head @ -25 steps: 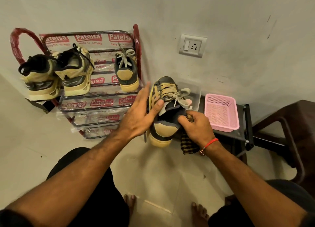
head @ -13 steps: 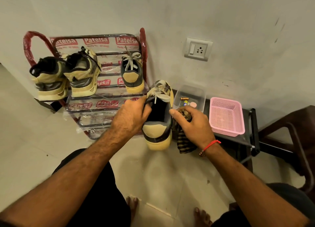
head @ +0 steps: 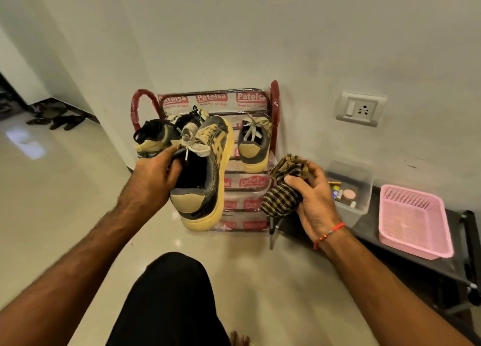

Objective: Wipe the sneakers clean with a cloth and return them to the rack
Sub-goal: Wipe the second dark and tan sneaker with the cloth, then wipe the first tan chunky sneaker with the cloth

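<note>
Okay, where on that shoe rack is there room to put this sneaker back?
Free: the top shelf gap between the left pair and the lone sneaker, behind the held sneaker. The rack has bare lower shelves. Crowded: the top shelf's left end.

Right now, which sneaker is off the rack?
The sneaker in the left hand, held in front of the rack; the others sit on its shelf.

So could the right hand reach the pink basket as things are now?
Probably yes. The pink basket sits uncovered on the black stand, just beyond the right hand with nothing between them, but that hand is gripping the cloth, so it would need to drop it first.
</note>
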`<state>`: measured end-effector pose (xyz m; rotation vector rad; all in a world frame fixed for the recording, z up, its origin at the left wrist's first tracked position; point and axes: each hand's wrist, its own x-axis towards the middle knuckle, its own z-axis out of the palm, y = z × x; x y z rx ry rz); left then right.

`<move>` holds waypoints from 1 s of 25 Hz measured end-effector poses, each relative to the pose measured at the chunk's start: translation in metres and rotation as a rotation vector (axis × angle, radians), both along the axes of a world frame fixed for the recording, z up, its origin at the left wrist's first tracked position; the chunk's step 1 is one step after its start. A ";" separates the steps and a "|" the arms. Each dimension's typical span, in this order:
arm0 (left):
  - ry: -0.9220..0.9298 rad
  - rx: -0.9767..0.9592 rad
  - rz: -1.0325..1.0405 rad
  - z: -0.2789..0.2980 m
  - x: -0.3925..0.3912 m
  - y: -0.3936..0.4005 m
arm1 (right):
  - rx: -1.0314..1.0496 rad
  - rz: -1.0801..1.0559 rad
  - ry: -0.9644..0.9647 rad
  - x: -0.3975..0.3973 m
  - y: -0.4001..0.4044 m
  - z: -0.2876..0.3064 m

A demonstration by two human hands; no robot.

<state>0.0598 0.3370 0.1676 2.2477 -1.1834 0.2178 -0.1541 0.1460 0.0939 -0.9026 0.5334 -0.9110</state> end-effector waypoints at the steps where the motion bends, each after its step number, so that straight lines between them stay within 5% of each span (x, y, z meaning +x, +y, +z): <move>1: -0.027 0.011 0.010 -0.001 0.009 -0.005 | -0.016 0.000 0.006 0.009 0.002 -0.001; 13: -0.209 0.350 0.138 -0.012 0.082 -0.169 | 0.138 0.003 0.020 0.044 -0.023 -0.027; 25: -0.314 0.503 0.148 -0.057 0.125 -0.208 | 0.136 0.017 0.027 0.056 -0.029 -0.040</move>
